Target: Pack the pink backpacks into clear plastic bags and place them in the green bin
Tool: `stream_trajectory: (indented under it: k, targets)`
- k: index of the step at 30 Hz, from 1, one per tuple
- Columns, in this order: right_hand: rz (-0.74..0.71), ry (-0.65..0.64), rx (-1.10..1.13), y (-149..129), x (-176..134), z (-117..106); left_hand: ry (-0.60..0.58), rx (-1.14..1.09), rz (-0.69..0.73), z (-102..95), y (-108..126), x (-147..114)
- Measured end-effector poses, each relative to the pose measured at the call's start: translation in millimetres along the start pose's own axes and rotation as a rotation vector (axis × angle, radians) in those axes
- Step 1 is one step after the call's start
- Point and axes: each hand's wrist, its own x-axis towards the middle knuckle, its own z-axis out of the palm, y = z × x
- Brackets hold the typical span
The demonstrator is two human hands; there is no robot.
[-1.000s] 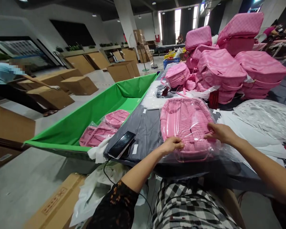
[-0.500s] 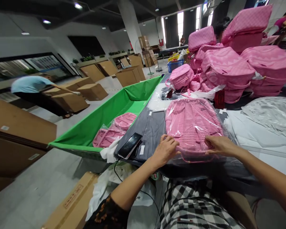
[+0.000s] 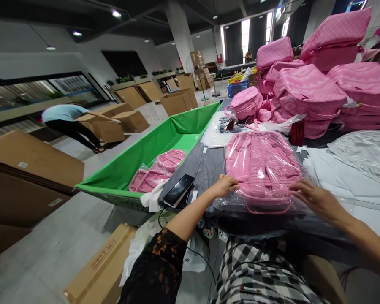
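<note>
A pink backpack (image 3: 262, 169) lies flat on the dark-covered table in front of me, inside a clear plastic bag (image 3: 229, 204). Its handle loop points toward me. At the bag's lower left edge, the fingers of my left hand (image 3: 225, 186) are closed on the plastic. My right hand (image 3: 318, 200) is at the lower right side, slightly blurred. Its fingers are stretched out and apart, close to the plastic, with nothing held; whether they touch it I cannot tell.
Several pink backpacks (image 3: 307, 93) are piled behind. White sheets and plastic bags (image 3: 364, 156) lie to the right. A phone (image 3: 179, 190) rests left, beside a green bin (image 3: 145, 156) holding wrapped pink bags. Cardboard boxes (image 3: 104, 261) stand on the floor; a person (image 3: 66, 118) bends over others.
My right hand has let go of the bag's near edge and moved right, its fingers opening. My left hand has shifted slightly up along the left edge. The view has swung a little left.
</note>
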Motion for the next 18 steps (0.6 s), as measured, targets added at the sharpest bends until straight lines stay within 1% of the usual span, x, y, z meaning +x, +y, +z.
stream_trajectory:
  k: [1, 2, 3, 4, 6, 8, 9, 10, 11, 13, 16, 18]
  targets:
    - [0.019, 0.115, 0.031, 6, -17, -14, -0.004, -0.002, 0.011, -0.9, 0, 1]
    - [0.083, 0.223, 0.026, 14, -36, -30, -0.005, -0.006, 0.023, -1.4, 0, 1]
    - [0.190, 0.330, -0.018, 26, -57, -49, -0.003, -0.012, 0.037, -1.6, 0, 1]
    - [0.335, 0.428, -0.086, 39, -79, -69, -0.001, -0.019, 0.053, -1.3, 1, 0]
    - [0.702, 0.574, -0.235, 66, -125, -109, 0.003, -0.036, 0.091, 0.7, 0, -4]
    - [1.031, 0.638, -0.327, 86, -169, -144, 0.017, -0.055, 0.129, 4.4, -6, -6]
    - [1.148, 0.651, -0.342, 93, -189, -157, 0.050, -0.072, 0.133, 6.6, -11, -6]
    - [1.230, 0.651, -0.339, 98, -205, -166, 0.064, -0.084, 0.142, 8.8, -17, -4]
    - [1.284, 0.647, -0.321, 104, -218, -170, 0.066, -0.095, 0.154, 10.7, -23, -3]
    - [1.323, 0.658, -0.271, 117, -234, -169, 0.067, -0.110, 0.158, 13.3, -33, 1]
    - [1.263, 0.684, -0.198, 141, -238, -154, 0.055, -0.096, 0.123, 12.4, -34, 2]
    - [1.168, 0.697, -0.173, 155, -235, -146, 0.047, -0.078, 0.097, 9.3, -29, 0]
